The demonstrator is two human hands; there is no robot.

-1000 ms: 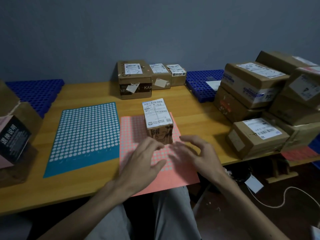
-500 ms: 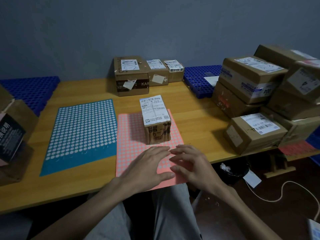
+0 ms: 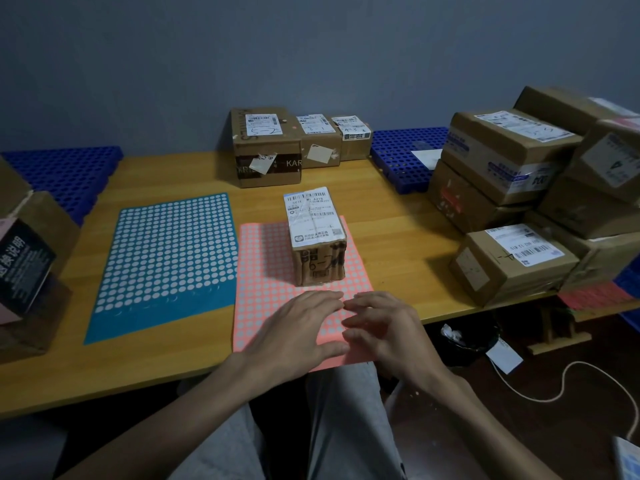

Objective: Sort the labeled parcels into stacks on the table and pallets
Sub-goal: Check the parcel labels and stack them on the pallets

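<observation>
Both hands have dropped back from the parcel (image 3: 317, 237) onto the pink sticker sheet (image 3: 266, 271): left hand (image 3: 298, 327) flat, right hand (image 3: 384, 327) fingers loosely bent, nothing held. The parcel stands on the sheet's far half. My judgement: pin the sheet with the left, peel one dot cleanly with the right.

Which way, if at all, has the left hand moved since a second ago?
Yes. The left hand has drawn back from the parcel, toward the sheet's near edge, and now lies flat on the pink dot sheet, apart from the parcel.

Teal dot-sticker sheet (image 3: 166, 258) beside pink sheet (image 3: 263, 271); white cable (image 3: 585, 363) on floor.
</observation>
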